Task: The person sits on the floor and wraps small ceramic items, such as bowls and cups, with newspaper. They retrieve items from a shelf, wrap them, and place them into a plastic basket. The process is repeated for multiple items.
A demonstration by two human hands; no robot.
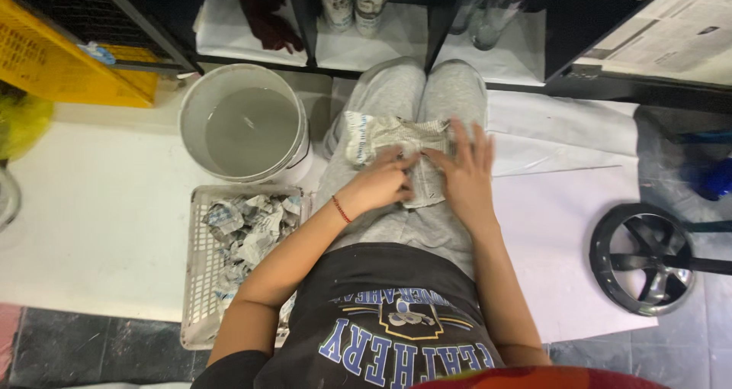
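A crumpled sheet of newspaper (377, 133) lies across my lap, on grey trousers. My left hand (379, 183) has its fingers curled on the paper's near edge, pinching it. My right hand (467, 171) lies flat with fingers spread on the right part of the same sheet, pressing it against my thigh. The two hands touch at the fingertips near the sheet's middle.
A white bucket (245, 126) of grey liquid stands to my left. In front of it a white plastic basket (200, 267) holds several crumpled newspaper wads. Dark shelves (442, 23) with glass jars are ahead, a yellow crate (53, 61) at far left, a black round fan-like object (648, 259) at right.
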